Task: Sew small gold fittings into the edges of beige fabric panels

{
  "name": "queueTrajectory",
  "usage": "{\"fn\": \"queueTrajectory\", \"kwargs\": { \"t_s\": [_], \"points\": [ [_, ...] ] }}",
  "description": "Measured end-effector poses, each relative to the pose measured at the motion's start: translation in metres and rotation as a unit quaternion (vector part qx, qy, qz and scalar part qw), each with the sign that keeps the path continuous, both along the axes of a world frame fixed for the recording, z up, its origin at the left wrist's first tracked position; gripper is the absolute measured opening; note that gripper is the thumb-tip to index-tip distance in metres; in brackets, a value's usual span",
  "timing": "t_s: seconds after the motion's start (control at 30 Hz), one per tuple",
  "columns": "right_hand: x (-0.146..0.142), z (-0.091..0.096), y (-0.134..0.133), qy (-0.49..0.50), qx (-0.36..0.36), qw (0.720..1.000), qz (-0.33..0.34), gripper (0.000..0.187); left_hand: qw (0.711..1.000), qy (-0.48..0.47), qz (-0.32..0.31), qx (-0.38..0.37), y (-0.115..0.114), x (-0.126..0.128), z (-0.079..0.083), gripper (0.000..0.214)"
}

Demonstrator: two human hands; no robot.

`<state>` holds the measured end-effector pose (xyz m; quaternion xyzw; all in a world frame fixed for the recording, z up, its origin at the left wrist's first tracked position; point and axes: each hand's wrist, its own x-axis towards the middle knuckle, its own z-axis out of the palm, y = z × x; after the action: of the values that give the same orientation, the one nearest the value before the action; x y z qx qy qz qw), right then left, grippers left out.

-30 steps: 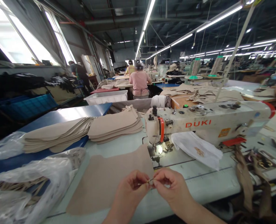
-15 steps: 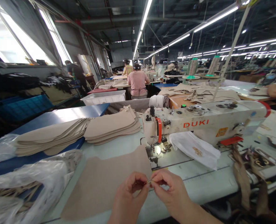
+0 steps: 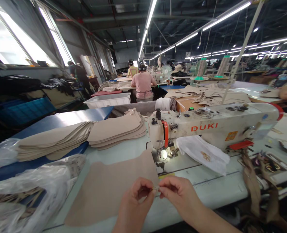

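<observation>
In a pinch between thumb and forefinger, my left hand (image 3: 136, 201) holds a small shiny metal piece (image 3: 155, 188). Its exact kind is too small to make out. My right hand (image 3: 178, 195) is closed on the piece's other side, fingertips almost against those of the left. Beneath and left of the hands, a flat beige fabric panel (image 3: 111, 184) lies on the pale table (image 3: 206, 192). The panel's upper right corner reaches the needle area of the sewing machine (image 3: 201, 126). A white cloth bag (image 3: 204, 153) with small brass-coloured pieces on it lies beneath the machine arm.
Stacked beige panels (image 3: 116, 129) lie behind the flat one, with another stack (image 3: 53, 140) farther left. Clear plastic bags (image 3: 61, 178) cover the left side. Brown straps (image 3: 251, 184) hang over the right front edge. A person in a pink shirt (image 3: 143, 84) sits ahead.
My right hand has shifted slightly right, and a little more of the metal piece shows between the fingertips. The fabric panel and the machine stay in place.
</observation>
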<state>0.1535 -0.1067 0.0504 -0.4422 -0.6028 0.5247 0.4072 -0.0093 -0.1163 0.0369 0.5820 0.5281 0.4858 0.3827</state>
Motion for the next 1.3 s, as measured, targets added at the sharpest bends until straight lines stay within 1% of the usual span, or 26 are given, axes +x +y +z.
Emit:
{"fn": "queueTrajectory", "kwargs": {
  "t_s": [0.1, 0.2, 0.3, 0.37, 0.43, 0.5, 0.57, 0.63, 0.67, 0.73, 0.83, 0.97, 1.07, 1.17, 1.23, 1.3],
  "points": [
    [-0.001, 0.004, 0.001, -0.054, 0.020, 0.998, 0.000, 0.013, 1.000, 0.005, 0.002, -0.019, 0.001, 0.001, 0.003, 0.009],
    [-0.001, 0.004, 0.003, -0.092, 0.036, 0.995, 0.000, 0.015, 0.998, 0.023, -0.010, -0.053, 0.002, 0.001, 0.009, 0.009],
    [0.000, 0.001, 0.006, -0.107, 0.047, 0.993, -0.002, 0.014, 0.994, 0.043, -0.058, -0.081, 0.010, -0.005, 0.015, 0.010],
    [0.002, -0.001, 0.008, -0.106, 0.040, 0.994, -0.005, 0.014, 0.990, 0.065, -0.092, -0.081, 0.024, -0.013, 0.018, 0.012],
    [0.004, -0.004, 0.011, -0.096, 0.019, 0.995, -0.007, 0.014, 0.987, 0.116, -0.097, -0.049, 0.045, -0.022, 0.017, 0.016],
    [0.005, -0.006, 0.014, -0.076, -0.014, 0.997, -0.007, 0.014, 0.976, 0.201, -0.075, 0.023, 0.069, -0.030, 0.010, 0.018],
    [0.007, -0.007, 0.017, -0.057, -0.040, 0.998, -0.005, 0.013, 0.947, 0.297, -0.067, 0.102, 0.088, -0.034, -0.002, 0.021],
    [0.009, -0.009, 0.019, -0.052, -0.054, 0.997, -0.006, 0.013, 0.914, 0.374, -0.075, 0.139, 0.098, -0.034, -0.016, 0.028],
    [0.010, -0.010, 0.020, -0.055, -0.059, 0.997, -0.007, 0.013, 0.901, 0.402, -0.082, 0.141, 0.098, -0.032, -0.022, 0.031],
    [0.012, -0.012, 0.024, -0.064, -0.072, 0.995, -0.008, 0.013, 0.884, 0.439, -0.093, 0.129, 0.091, -0.029, -0.030, 0.036],
    [0.010, -0.016, 0.037, -0.073, -0.110, 0.991, -0.006, 0.012, 0.875, 0.456, -0.106, 0.123, 0.073, -0.026, -0.033, 0.041],
    [-0.004, -0.018, 0.065, -0.102, -0.161, 0.982, 0.013, 0.014, 0.877, 0.451, -0.103, 0.129, 0.053, -0.026, -0.034, 0.044],
    [-0.015, -0.019, 0.082, -0.118, -0.173, 0.977, 0.029, 0.017, 0.883, 0.443, -0.101, 0.120, 0.047, -0.028, -0.036, 0.047],
    [-0.021, -0.020, 0.092, -0.137, -0.182, 0.973, 0.041, 0.018, 0.890, 0.431, -0.098, 0.115, 0.046, -0.029, -0.036, 0.048],
    [-0.022, -0.022, 0.095, -0.147, -0.190, 0.970, 0.048, 0.019, 0.896, 0.415, -0.093, 0.127, 0.047, -0.030, -0.035, 0.043],
    [-0.022, -0.023, 0.097, -0.154, -0.194, 0.967, 0.053, 0.019, 0.901, 0.397, -0.083, 0.154, 0.050, -0.029, -0.033, 0.031]
  ]
}}
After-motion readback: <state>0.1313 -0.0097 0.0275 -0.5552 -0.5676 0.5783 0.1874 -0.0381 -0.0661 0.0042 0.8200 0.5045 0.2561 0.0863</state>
